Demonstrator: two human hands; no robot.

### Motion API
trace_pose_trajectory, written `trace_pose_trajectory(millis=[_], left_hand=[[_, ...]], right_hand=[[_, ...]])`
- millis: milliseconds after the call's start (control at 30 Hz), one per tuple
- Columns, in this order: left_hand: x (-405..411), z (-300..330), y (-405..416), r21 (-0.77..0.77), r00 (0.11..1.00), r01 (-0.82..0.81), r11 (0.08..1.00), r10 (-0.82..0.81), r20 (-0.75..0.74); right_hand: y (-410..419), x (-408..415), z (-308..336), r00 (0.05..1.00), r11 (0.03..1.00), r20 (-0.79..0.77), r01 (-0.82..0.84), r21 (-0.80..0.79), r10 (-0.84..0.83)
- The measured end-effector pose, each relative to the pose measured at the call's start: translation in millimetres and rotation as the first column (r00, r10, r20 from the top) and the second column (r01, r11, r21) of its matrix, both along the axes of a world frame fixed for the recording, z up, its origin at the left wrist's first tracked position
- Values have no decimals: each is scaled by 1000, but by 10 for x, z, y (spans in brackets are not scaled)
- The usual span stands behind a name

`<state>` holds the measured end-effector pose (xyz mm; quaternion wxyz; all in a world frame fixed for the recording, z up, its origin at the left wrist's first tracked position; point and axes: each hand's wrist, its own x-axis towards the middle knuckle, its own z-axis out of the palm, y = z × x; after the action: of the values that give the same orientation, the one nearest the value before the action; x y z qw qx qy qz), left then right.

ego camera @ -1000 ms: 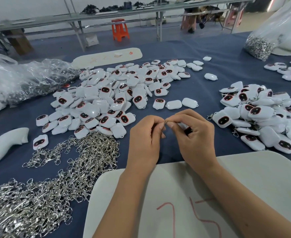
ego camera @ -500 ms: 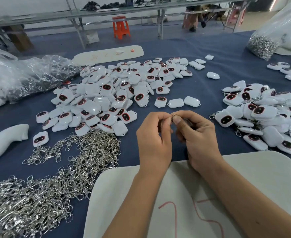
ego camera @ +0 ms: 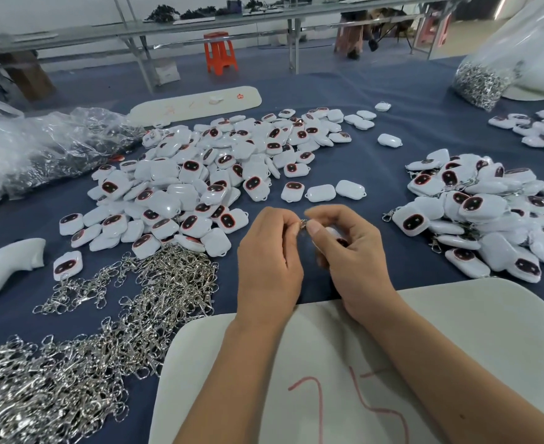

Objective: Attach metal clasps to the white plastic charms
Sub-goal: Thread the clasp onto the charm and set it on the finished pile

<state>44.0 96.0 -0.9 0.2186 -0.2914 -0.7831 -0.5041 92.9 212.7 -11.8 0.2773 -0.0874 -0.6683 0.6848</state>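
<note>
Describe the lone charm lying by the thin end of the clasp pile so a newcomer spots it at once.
Start at the big central heap of white charms on the blue cloth, then drop to its lower left corner, above the silver clasp pile. The lone charm lies there face up, dark panel showing, beside the white handle-shaped part. Unlike its neighbours, it sits apart from the heap, touching the clasps' thin edge.

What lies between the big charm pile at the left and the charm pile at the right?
In the head view, three single charms on blue cloth; nearer, both hands pinching a clasp.
</note>
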Motion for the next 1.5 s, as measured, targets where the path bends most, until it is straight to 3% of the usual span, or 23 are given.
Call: trace_pose_trajectory(millis=[133, 233, 367, 500, 667, 1000, 1233, 1367, 1500], left_hand=[[-74, -5, -75, -132, 997, 63, 989, -67, -27], [-92, -22, -93, -193, 995, 102, 976, -104, -5], [-86, -48, -73, -219, 988, 153, 964, -144, 53], [-81, -53, -70, -238, 981, 191, 952, -180, 67], [-61, -57, -75, -258, 980, 196, 946, -179, 89], [32, -86, -29, -320, 980, 132, 938, -76, 182], [84, -108, 23, -458, 979, 79, 885, 18, 204], [94, -103, 49, -425, 979, 45, 904, 46, 200], [76, -55, 58, -181, 977, 99, 978, -61, 205]], right_hand=[[89, -62, -13, 995, 970, 61, 92, -224, -80], [159, -74, 1, 993, 959, 90, 96, -268, -75], [176, -56, 9, 996, 987, 79, 60, -150, -48], [126, -61, 10, 983, 991, 133, 124, 44, -129], [104, -73, 28, 967, 985, 197, 146, 90, -161], [80, -44, 34, 939, 915, 209, 187, 356, -273], [91, -40, 46, 924, 856, 243, 143, 497, -295], [106, -30, 57, 933, 885, 235, 147, 441, -272], [134, -1, 96, 957, 975, 230, 139, 172, -176]])
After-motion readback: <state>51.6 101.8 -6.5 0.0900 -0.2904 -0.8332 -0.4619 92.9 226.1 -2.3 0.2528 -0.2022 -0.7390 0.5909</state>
